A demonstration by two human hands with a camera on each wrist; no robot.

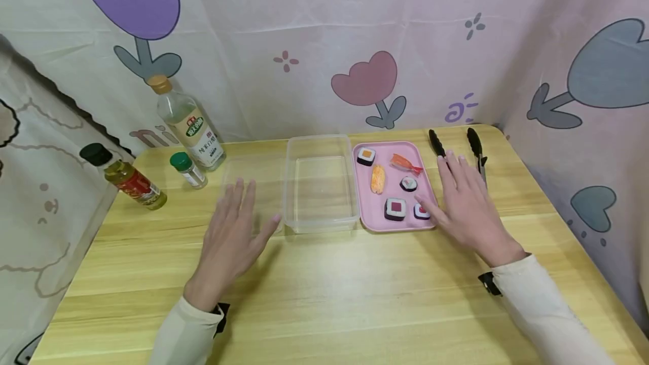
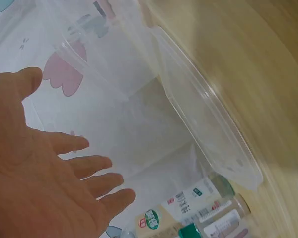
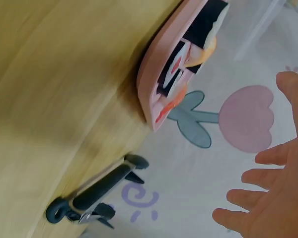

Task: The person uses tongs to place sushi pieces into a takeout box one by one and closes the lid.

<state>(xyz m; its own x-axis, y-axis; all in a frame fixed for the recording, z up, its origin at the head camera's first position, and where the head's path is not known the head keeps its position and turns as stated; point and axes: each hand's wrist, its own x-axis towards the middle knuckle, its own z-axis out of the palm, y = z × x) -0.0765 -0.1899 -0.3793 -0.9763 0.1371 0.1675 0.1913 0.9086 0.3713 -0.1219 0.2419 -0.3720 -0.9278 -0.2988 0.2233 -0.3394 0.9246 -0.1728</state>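
My left hand (image 1: 230, 244) is held with fingers spread, holding nothing, over the front of a clear plastic lid (image 1: 253, 165). Right of the lid stands a clear plastic container (image 1: 321, 185). My right hand (image 1: 469, 210), likewise spread and holding nothing, hovers by the right edge of a pink tray (image 1: 372, 224). On that tray lie several sushi pieces, among them a shrimp sushi (image 1: 405, 164), an orange-topped one (image 1: 377, 179) and a square roll (image 1: 395, 209). Black-and-metal tongs (image 1: 475, 142) lie behind the right hand, which partly hides them.
At the back left stand a tall bottle (image 1: 198, 134) with a tan cap, a small green-capped jar (image 1: 189, 170) and a black-capped oil bottle (image 1: 129, 182). A patterned curtain (image 1: 284, 16) hangs behind the wooden table (image 1: 324, 297).
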